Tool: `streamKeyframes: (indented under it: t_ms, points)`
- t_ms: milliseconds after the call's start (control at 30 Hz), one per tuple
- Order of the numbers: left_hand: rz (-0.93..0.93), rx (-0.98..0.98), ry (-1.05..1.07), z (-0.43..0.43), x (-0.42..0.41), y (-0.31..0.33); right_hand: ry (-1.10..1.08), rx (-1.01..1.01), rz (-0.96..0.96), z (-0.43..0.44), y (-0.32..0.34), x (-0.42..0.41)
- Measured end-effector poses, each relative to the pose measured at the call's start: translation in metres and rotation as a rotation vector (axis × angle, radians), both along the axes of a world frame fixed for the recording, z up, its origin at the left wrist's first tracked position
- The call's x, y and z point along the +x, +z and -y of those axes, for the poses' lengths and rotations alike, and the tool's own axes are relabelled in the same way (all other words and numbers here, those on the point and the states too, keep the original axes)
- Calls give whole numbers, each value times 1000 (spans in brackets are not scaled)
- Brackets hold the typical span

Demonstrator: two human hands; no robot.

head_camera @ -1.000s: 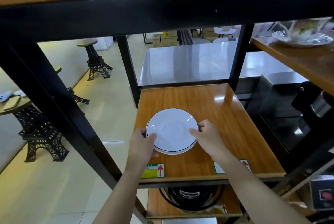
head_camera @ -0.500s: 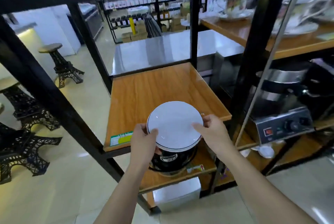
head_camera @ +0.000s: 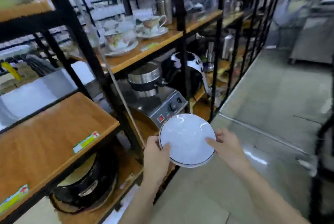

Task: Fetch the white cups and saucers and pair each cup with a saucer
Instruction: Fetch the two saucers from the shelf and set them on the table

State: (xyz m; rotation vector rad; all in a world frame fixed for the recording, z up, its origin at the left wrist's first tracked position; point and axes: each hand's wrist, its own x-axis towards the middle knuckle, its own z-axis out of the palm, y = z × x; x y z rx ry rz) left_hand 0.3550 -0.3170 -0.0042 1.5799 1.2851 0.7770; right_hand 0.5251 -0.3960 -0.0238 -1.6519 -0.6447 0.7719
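Note:
A stack of white saucers point(head_camera: 187, 138) with a thin dark rim is held level in front of me, clear of the shelf. My left hand point(head_camera: 156, 158) grips its left edge with the thumb on top. My right hand point(head_camera: 226, 146) grips its right edge, the thumb also lying on the top saucer. How many saucers are in the stack I cannot tell. Flower-patterned cups on saucers point(head_camera: 121, 42) stand on a wooden shelf further back; no plain white cup shows.
A black metal rack with wooden shelves point(head_camera: 59, 133) stands at my left. A round black appliance point(head_camera: 86, 185) sits below it. A steel machine with knobs point(head_camera: 162, 104) and a kettle point(head_camera: 191, 64) fill the rack beyond. Grey floor point(head_camera: 271, 100) opens to the right.
Both hands have lifted the saucers off the wooden shelf and carried them out and to the right. My view has swung right, along the rack toward the open floor.

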Motion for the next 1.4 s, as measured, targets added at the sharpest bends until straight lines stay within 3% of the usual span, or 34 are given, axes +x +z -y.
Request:
streamKeyframes:
  t_ms: [133, 333, 533, 1000, 1167, 1400]
  points:
    - [34, 20, -169, 43, 112, -3, -176, -5, 5, 73, 2, 94]
    - [75, -100, -438, 130, 283, -23, -451, -76, 97, 205, -1, 230]
    - [52, -208, -661, 214, 397, -35, -703, -152, 98, 311, -18, 305]
    - [-142, -183, -1116, 326, 592, -68, -1112, -251, -30, 440, -64, 425]
    - [-303, -154, -1218, 347, 645, -84, -1128, -360, -85, 460, -78, 461]
    - [-404, -212, -1202, 369, 674, -105, -1096, -462, -98, 480, -99, 493]
